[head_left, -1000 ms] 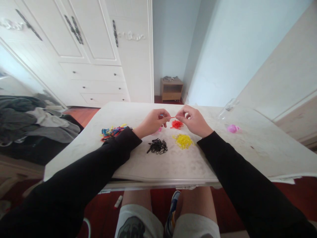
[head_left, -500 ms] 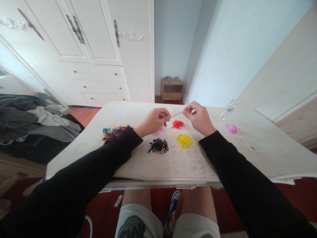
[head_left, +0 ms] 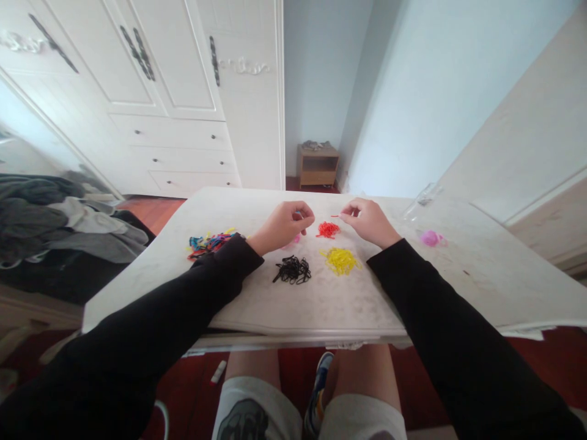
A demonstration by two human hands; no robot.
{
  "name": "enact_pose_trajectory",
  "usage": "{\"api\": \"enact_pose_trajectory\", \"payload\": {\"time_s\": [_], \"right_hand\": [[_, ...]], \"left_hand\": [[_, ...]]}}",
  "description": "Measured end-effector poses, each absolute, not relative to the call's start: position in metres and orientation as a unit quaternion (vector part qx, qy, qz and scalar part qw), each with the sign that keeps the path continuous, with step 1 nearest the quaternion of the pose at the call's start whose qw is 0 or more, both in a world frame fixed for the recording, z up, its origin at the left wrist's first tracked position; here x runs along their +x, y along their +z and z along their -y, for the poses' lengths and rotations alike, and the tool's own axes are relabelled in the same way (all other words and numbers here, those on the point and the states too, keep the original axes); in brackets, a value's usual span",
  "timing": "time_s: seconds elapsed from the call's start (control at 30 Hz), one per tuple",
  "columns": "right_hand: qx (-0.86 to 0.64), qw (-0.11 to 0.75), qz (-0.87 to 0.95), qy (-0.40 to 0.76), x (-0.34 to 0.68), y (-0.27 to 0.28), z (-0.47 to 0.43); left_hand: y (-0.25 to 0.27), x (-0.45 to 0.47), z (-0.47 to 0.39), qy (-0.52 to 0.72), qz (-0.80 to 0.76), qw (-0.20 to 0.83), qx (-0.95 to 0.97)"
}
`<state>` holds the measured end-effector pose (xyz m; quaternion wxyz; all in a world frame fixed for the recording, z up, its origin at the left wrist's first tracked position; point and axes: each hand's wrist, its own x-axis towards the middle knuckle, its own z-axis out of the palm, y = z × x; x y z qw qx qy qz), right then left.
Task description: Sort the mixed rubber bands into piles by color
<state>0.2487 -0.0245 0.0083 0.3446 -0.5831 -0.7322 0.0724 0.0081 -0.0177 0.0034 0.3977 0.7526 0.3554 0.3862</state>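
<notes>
My right hand (head_left: 365, 221) pinches a small red rubber band (head_left: 334, 216), which sticks out to the left from its fingertips. To the left, my left hand (head_left: 287, 226) is curled with thumb and forefinger together, and nothing shows in it. Between the hands lies a pile of red rubber bands (head_left: 328, 230). Nearer to me are a black pile (head_left: 292, 270) and a yellow pile (head_left: 341, 261) of bands. A pink pile (head_left: 293, 241) is partly hidden behind my left hand. By my left sleeve lies a mixed-colour heap of bands (head_left: 211, 242).
On the right of the white table (head_left: 312, 308) lie a pink bundle (head_left: 431, 238) and a clear plastic container (head_left: 420, 203). Clothes (head_left: 87, 226) are heaped at the left. Behind stand a white wardrobe (head_left: 183, 146) and a small wooden cabinet (head_left: 318, 166).
The red rubber band was stretched between both hands. My left hand has let it go, and the band is now short, held only by my right hand.
</notes>
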Motion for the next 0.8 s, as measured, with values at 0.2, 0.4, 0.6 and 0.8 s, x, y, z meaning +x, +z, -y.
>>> {"api": "enact_pose_trajectory", "payload": {"time_s": [0.2, 0.4, 0.6, 0.8], "right_hand": [[-0.593, 0.309, 0.739, 0.081, 0.248, 0.006, 0.024], [-0.594, 0.277, 0.747, 0.106, 0.249, 0.009, 0.028], [-0.600, 0.282, 0.744, 0.089, 0.251, 0.007, 0.025], [-0.599, 0.284, 0.744, 0.087, 0.251, 0.003, 0.023]], "left_hand": [[0.004, 0.008, 0.019, 0.387, -0.349, 0.404, 0.752], [0.004, 0.007, 0.018, 0.384, -0.350, 0.406, 0.752], [0.000, 0.004, 0.014, 0.386, -0.350, 0.402, 0.753], [0.006, -0.009, 0.001, 0.445, -0.344, 0.356, 0.746]]}}
